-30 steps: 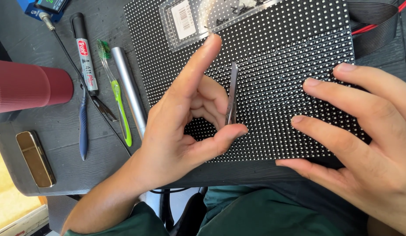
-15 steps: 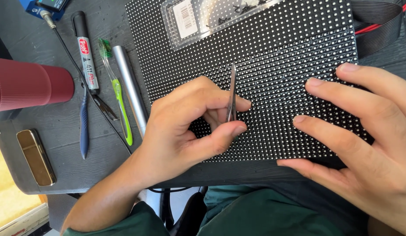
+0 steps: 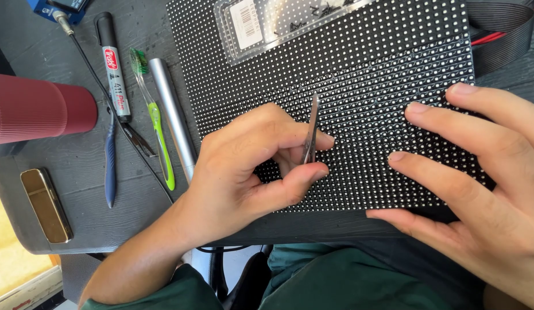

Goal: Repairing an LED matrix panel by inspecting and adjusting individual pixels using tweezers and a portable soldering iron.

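Left hand [image 3: 250, 166] index finger curled down from raised; now pinching tweezers [image 3: 310, 131] on dotted panel [image 3: 382, 74]

Tweezers [image 3: 310, 131] shiny metal; dotted panel [image 3: 359, 74] matt black plastic; table [image 3: 77, 195] rough.

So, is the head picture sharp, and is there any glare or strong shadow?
Head view: sharp overall, with the black dotted panel and metal tweezers in the left hand crisp; mild glare on the clear plastic packet; soft daylight, only faint shadows under the right hand.
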